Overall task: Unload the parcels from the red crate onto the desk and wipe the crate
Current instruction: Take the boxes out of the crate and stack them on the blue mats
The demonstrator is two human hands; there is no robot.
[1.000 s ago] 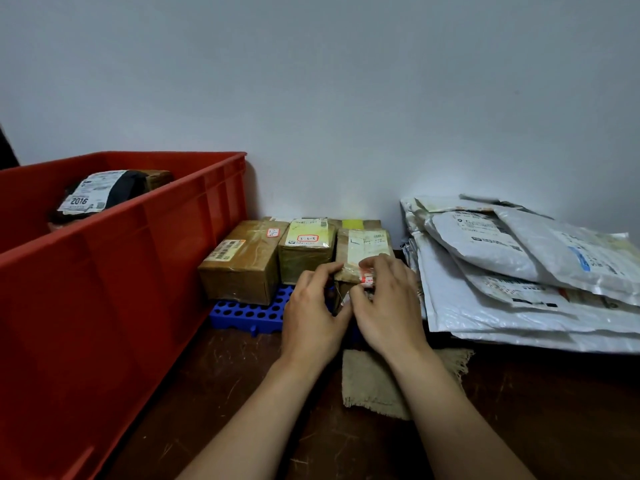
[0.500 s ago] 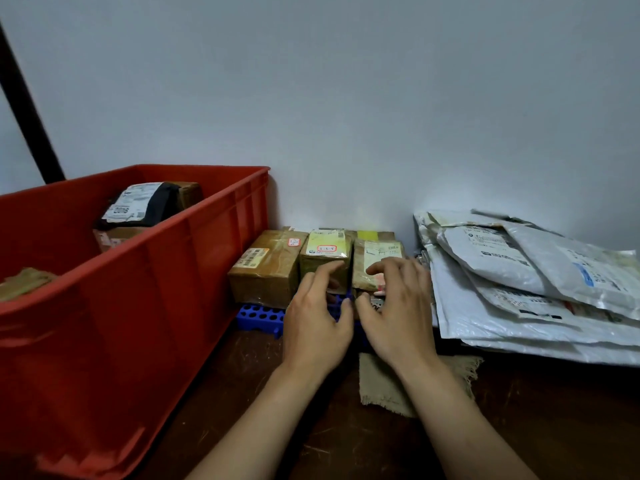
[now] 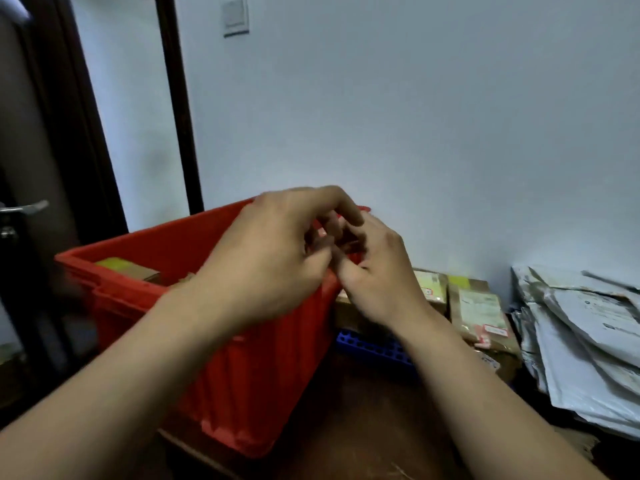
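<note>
The red crate (image 3: 145,292) stands on the left of the dark wooden desk (image 3: 349,438). A brown parcel with a yellow top (image 3: 126,268) shows inside it. My left hand (image 3: 273,247) and my right hand (image 3: 377,271) are raised together over the crate's right rim, fingers curled and apart, nothing in them. To the right of the crate, small brown taped parcels (image 3: 481,313) stand on a blue plastic grid (image 3: 374,348) against the wall. The view is blurred by motion.
A heap of grey and white mailer bags (image 3: 585,337) fills the right side of the desk. Behind the crate is a dark door frame (image 3: 176,98), with a door and its metal handle (image 3: 24,207) at far left. A light switch (image 3: 235,17) sits on the wall.
Both hands have left the small parcel by the wall and risen leftward over the crate's rim. My view has swung left and up, bringing the door into sight.
</note>
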